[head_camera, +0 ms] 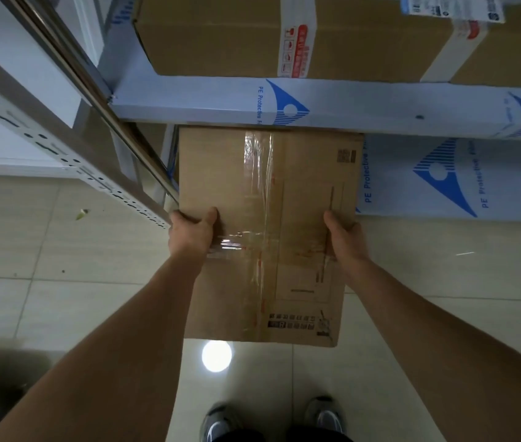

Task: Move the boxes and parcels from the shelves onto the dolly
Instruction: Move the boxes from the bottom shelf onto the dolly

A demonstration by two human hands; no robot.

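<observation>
The person's shoes (272,421) stand on the tiled floor (61,282) below the cardboard box (268,218). The left hand (192,232) grips its left edge, the right hand (343,237) its right edge, thumbs on top. Its far end sits under the upper shelf's front edge (348,103). I'd draw it straight back, level, clear of the steel post (99,100); no dolly in view.
</observation>
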